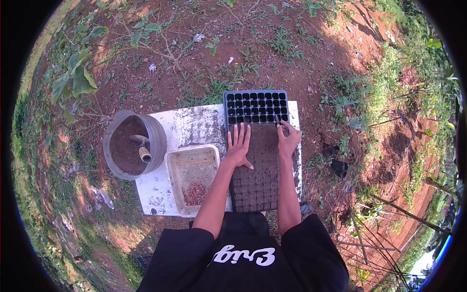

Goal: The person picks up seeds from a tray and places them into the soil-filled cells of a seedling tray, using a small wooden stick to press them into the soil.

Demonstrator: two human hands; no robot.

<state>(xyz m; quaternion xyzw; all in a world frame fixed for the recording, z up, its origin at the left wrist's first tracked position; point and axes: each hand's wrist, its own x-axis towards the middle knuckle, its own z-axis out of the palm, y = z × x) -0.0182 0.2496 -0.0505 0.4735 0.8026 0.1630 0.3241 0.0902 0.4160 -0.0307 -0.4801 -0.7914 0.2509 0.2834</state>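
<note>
A black seedling tray [255,187] filled with dark soil lies on a white board. At its far end is a second seedling tray [257,92], whose visible cells are mostly unfilled. My left hand [238,148] rests flat with its fingers spread over the left side of the soil. Over at the right edge, my right hand [289,140] has its fingers drawn together near the border between the trays. A thin greyish thing sticks up at those fingertips, too small to name.
Left of the trays, a shallow white basin [171,182] holds a pile of small reddish pieces [195,193]. A round grey tub [158,141] of soil with a handled trowel [144,152] stands farther left. The white board [155,197] lies under them, with weedy ground around.
</note>
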